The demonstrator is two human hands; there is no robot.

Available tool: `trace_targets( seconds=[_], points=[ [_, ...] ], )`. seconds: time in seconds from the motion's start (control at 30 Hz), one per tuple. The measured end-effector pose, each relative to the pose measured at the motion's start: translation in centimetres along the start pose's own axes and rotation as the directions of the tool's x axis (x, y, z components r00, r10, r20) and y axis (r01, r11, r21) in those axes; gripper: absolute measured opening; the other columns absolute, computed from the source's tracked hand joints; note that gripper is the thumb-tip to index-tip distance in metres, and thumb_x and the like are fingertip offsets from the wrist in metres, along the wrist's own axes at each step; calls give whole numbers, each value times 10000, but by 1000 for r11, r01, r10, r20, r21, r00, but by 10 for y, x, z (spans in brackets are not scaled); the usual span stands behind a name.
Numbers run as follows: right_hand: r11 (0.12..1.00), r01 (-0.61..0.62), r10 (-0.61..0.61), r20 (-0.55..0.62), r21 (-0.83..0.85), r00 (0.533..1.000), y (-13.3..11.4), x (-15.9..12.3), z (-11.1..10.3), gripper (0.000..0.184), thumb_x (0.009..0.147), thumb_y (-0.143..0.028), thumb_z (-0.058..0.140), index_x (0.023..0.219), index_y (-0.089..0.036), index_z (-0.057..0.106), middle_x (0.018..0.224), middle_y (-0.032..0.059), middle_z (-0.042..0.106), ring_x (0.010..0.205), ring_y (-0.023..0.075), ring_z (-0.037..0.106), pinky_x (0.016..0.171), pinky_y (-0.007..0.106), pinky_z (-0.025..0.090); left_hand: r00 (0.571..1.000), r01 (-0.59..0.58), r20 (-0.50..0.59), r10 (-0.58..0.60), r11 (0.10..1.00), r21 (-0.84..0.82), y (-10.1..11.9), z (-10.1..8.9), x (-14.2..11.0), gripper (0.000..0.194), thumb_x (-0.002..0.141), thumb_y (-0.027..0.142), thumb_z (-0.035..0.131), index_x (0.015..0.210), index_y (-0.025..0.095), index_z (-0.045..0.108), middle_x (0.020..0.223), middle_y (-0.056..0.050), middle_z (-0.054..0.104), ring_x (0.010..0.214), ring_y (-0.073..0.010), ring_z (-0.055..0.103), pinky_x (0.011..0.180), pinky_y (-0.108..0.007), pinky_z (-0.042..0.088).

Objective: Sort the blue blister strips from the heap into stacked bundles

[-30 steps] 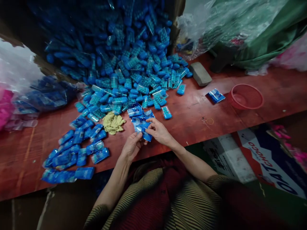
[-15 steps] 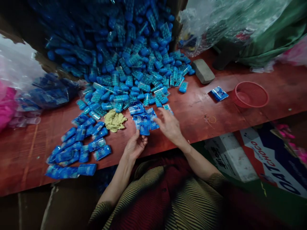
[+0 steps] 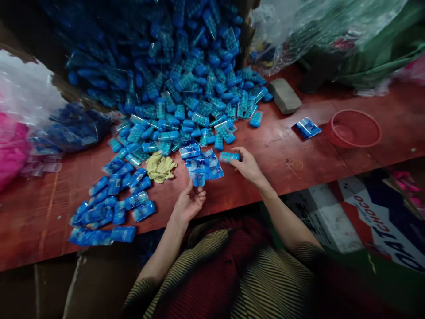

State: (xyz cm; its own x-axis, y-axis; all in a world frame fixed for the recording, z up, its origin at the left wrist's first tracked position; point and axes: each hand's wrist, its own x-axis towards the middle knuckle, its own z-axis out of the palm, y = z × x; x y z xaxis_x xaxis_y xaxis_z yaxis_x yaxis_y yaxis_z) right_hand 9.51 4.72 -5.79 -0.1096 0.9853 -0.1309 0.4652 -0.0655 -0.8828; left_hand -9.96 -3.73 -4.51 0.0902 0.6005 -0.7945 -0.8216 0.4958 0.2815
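My left hand (image 3: 189, 203) pinches a blue printed wrapper sleeve (image 3: 198, 180) between thumb and fingers. Several more flat blue sleeves (image 3: 214, 165) lie overlapped on the table just beyond it. My right hand (image 3: 249, 167) has its fingers closed on the end of a small clear bottle of blue beads (image 3: 228, 157), which lies sideways a little to the right of the sleeves. Behind both hands spreads a large heap of similar blue-capped bottles (image 3: 179, 110). Left of my left hand is a group of bottles in printed sleeves (image 3: 99, 212).
A crumpled yellow-green lump (image 3: 160, 167) sits left of the sleeves. Toward the right are a grey block (image 3: 284, 96), a stack of blue sleeves (image 3: 307, 127), a rubber band (image 3: 296, 165) and a red basket (image 3: 356, 141). Printed cartons (image 3: 381, 221) stand below the red table (image 3: 272, 146).
My right hand has taken hold of a bead bottle beside the sleeves and shifted slightly right. My left hand keeps its pinch on the sleeve. The view has shifted a little.
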Motion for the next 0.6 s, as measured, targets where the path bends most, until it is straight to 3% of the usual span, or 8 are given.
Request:
trace_targets(
  seconds=[0.07, 0.17, 0.33, 0.6],
  points=[
    [932, -106, 50, 168, 346, 985, -10, -15, -4, 383, 764, -339, 585, 1100, -163, 527, 738, 1, 584, 595, 127, 551, 502, 252, 463, 1000, -5, -6, 5, 1000, 1, 0, -1, 1, 318, 921, 271, 416, 655, 147, 540, 545, -15, 493, 474, -93, 473, 408, -167, 394],
    [808, -194, 26, 296, 556, 955, -29, -38, -3, 381, 737, -340, 624, 1069, -174, 543, 614, -48, 557, 490, 88, 525, 439, 216, 449, 1000, -2, -2, 3, 1000, 15, -1, 0, 2, 282, 903, 276, 467, 661, 148, 533, 540, -7, 496, 466, -92, 481, 411, -171, 405],
    [843, -243, 48, 383, 479, 922, -42, -50, 3, 335, 737, -295, 622, 1041, -163, 577, 507, -80, 536, 370, 60, 483, 366, 186, 412, 999, -36, 20, 36, 999, 36, -4, 0, 2, 226, 887, 267, 506, 692, 158, 541, 526, 1, 519, 459, -90, 505, 439, -178, 439],
    [889, -218, 76, 340, 403, 937, -33, -47, 6, 375, 756, -292, 603, 1099, -143, 572, 491, -80, 525, 359, 62, 482, 326, 172, 421, 973, -220, 100, 207, 964, 148, -5, -11, 8, 246, 738, 347, 702, 728, 165, 538, 525, 20, 562, 487, -118, 570, 428, -193, 423]
  ],
)
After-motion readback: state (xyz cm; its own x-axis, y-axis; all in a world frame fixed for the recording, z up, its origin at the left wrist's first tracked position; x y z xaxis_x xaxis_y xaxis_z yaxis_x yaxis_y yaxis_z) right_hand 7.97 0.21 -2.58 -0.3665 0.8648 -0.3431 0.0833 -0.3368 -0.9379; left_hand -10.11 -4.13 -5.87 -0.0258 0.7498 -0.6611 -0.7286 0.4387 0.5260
